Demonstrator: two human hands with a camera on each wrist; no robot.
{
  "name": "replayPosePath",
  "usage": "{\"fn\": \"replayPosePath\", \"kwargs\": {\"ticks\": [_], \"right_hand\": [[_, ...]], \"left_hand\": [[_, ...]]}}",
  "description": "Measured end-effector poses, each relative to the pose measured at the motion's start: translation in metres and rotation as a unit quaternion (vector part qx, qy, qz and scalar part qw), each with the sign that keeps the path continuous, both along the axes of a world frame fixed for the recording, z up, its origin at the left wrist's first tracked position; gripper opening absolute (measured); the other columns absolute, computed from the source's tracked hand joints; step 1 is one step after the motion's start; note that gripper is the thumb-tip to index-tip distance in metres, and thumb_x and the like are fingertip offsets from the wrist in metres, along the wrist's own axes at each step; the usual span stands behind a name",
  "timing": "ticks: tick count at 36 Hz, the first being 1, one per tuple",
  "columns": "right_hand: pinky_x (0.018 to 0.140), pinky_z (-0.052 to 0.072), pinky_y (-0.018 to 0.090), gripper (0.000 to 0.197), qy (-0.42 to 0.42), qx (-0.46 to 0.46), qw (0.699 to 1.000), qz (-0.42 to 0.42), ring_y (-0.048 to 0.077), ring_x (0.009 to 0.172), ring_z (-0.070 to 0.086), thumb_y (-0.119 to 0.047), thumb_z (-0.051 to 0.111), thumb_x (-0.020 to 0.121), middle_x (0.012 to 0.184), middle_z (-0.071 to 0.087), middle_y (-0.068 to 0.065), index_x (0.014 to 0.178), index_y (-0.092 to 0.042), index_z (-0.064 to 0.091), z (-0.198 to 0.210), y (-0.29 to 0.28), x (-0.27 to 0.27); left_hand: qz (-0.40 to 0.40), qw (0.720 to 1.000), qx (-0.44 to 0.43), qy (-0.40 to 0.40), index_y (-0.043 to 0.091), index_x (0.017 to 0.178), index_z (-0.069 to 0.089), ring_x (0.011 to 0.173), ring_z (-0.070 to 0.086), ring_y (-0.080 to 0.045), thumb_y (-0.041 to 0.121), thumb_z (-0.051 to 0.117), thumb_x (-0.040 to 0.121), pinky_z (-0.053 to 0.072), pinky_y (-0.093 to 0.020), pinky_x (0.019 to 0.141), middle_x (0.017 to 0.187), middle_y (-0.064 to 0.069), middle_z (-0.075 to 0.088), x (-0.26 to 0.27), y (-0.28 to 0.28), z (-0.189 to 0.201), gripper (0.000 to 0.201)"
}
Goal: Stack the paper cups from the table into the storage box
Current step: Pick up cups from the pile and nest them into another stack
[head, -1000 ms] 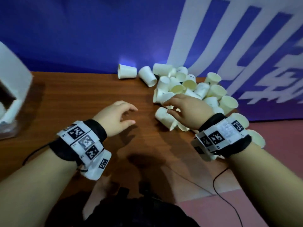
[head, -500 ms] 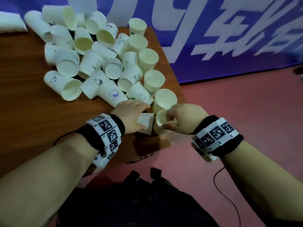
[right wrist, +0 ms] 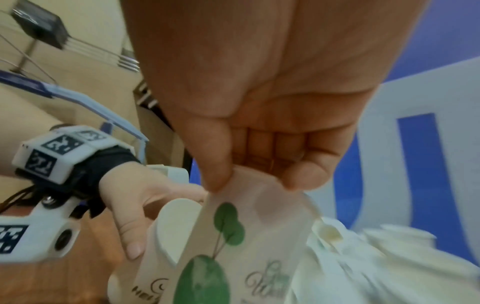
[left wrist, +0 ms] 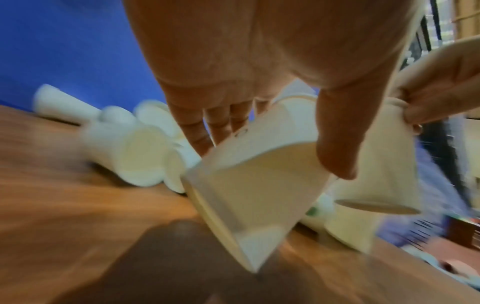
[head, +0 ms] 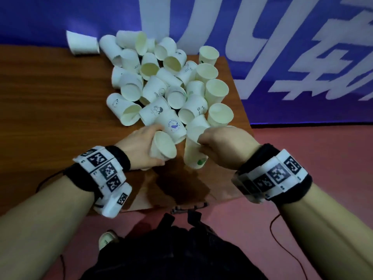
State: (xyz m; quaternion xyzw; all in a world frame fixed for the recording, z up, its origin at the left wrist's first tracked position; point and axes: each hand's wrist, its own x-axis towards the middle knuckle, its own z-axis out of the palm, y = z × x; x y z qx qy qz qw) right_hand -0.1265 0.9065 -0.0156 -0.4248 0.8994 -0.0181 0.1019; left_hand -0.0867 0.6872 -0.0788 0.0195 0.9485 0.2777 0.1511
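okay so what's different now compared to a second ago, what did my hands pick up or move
A second ago both hands were among the cups, holding nothing lifted. Now the left hand grips a white paper cup tilted with its mouth toward you, and the right hand pinches the base of an upside-down leaf-printed paper cup, raised off the brown wooden table. The pile of cups stays as it was.
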Motion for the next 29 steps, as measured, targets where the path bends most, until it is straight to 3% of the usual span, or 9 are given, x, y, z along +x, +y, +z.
{"fn": "replayPosePath", "kwargs": {"ticks": [5,8,14,17,19,22,24,26,29], "right_hand": [[0.078,0.044,0.037,0.027,0.026,-0.053,0.996,0.063,0.027,0.096,0.054,-0.028,0.039,0.097,0.103,0.057,0.009,0.102,-0.01,0.058,0.029,-0.084,-0.016],[0.077,0.041,0.033,0.025,0.045,-0.082,0.991,0.098,0.027,0.098,0.055,-0.029,0.044,0.095,0.105,0.06,0.008,0.104,-0.012,0.061,0.045,-0.141,-0.016],[0.078,0.046,0.038,0.023,0.079,-0.135,0.977,0.143,0.025,0.101,0.056,-0.03,0.05,0.091,0.104,0.064,0.004,0.103,-0.017,0.065,0.062,-0.261,-0.007],[0.078,0.047,0.043,0.022,0.073,-0.162,0.97,0.166,0.029,0.094,0.059,-0.028,0.052,0.09,0.097,0.065,0.009,0.098,-0.014,0.066,0.063,-0.323,-0.001],[0.077,0.046,0.037,0.022,0.069,-0.176,0.968,0.162,0.029,0.094,0.058,-0.027,0.051,0.091,0.098,0.065,0.009,0.099,-0.013,0.066,0.062,-0.363,0.003],[0.076,0.041,0.032,0.023,0.065,-0.186,0.971,0.138,0.026,0.097,0.057,-0.028,0.051,0.091,0.102,0.064,0.008,0.101,-0.013,0.065,0.06,-0.419,0.006],[0.076,0.042,0.033,0.022,0.054,-0.183,0.974,0.123,0.026,0.097,0.057,-0.028,0.051,0.091,0.101,0.064,0.007,0.101,-0.013,0.065,0.058,-0.455,0.009],[0.074,0.041,0.032,0.021,0.043,-0.179,0.977,0.108,0.026,0.095,0.057,-0.027,0.052,0.09,0.1,0.063,0.007,0.099,-0.013,0.066,0.057,-0.489,0.011],[0.072,0.04,0.031,0.021,0.038,-0.177,0.979,0.094,0.025,0.093,0.057,-0.027,0.053,0.09,0.097,0.064,0.006,0.098,-0.013,0.066,0.058,-0.53,0.013]], "left_hand": [[0.151,0.987,0.036,0.047,0.021,0.14,0.025,0.129,0.036,-0.022,0.029,0.079,0.067,0.032,-0.032,0.103,0.143,-0.006,0.034,0.034,-0.087,0.032,0.091],[0.234,0.968,0.044,0.078,0.023,0.14,0.026,0.129,0.035,-0.022,0.024,0.077,0.07,0.031,-0.03,0.099,0.143,-0.005,0.034,0.056,-0.139,0.05,0.086],[0.353,0.921,0.063,0.156,0.018,0.14,0.027,0.128,0.038,-0.02,0.019,0.079,0.068,0.03,-0.027,0.099,0.142,-0.005,0.038,0.094,-0.25,0.072,0.088],[0.384,0.905,0.065,0.173,0.017,0.139,0.029,0.126,0.04,-0.021,0.018,0.078,0.069,0.031,-0.028,0.102,0.138,-0.004,0.041,0.107,-0.316,0.078,0.085],[0.396,0.894,0.072,0.196,0.018,0.137,0.031,0.125,0.04,-0.021,0.018,0.078,0.069,0.034,-0.035,0.105,0.137,-0.004,0.042,0.112,-0.362,0.083,0.083],[0.404,0.887,0.048,0.22,0.016,0.135,0.033,0.118,0.039,-0.014,0.015,0.076,0.071,0.032,-0.024,0.092,0.128,0.001,0.042,0.114,-0.427,0.093,0.077],[0.403,0.884,0.051,0.231,0.016,0.136,0.032,0.116,0.038,-0.012,0.014,0.076,0.072,0.034,-0.025,0.091,0.123,0.005,0.04,0.114,-0.468,0.099,0.077],[0.403,0.881,0.053,0.243,0.016,0.135,0.032,0.122,0.04,-0.018,0.015,0.076,0.071,0.036,-0.031,0.098,0.129,0.001,0.043,0.112,-0.509,0.1,0.078],[0.411,0.875,0.053,0.25,0.016,0.137,0.031,0.127,0.038,-0.02,0.016,0.076,0.071,0.029,-0.023,0.098,0.137,-0.004,0.04,0.106,-0.558,0.1,0.08]]}}
